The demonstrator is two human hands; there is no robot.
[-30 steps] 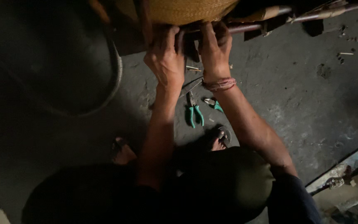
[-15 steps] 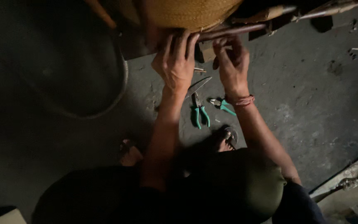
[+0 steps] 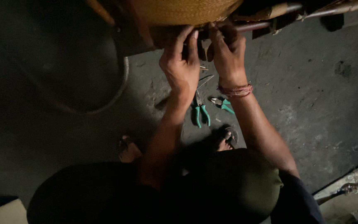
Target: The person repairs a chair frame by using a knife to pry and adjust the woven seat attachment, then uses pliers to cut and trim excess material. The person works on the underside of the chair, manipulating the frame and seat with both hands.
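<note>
While two green-handled pliers (image 3: 201,113) are lying on the floor below, the left hand (image 3: 182,68) and right hand (image 3: 228,54) are both gripping the woven basket's (image 3: 183,10) lower rim, fingers curled.

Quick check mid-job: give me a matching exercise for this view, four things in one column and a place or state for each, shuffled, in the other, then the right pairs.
Things:
1. left hand
2. right hand
3. green-handled pliers
4. woven basket

Places or states:
A. lying on the dark floor between the forearms
B. at the top of the view, above both hands
C. has a red thread band at its wrist
D. fingers raised to the basket's underside, bare wrist

Pairs: 1-D, 2-C, 3-A, 4-B
</note>
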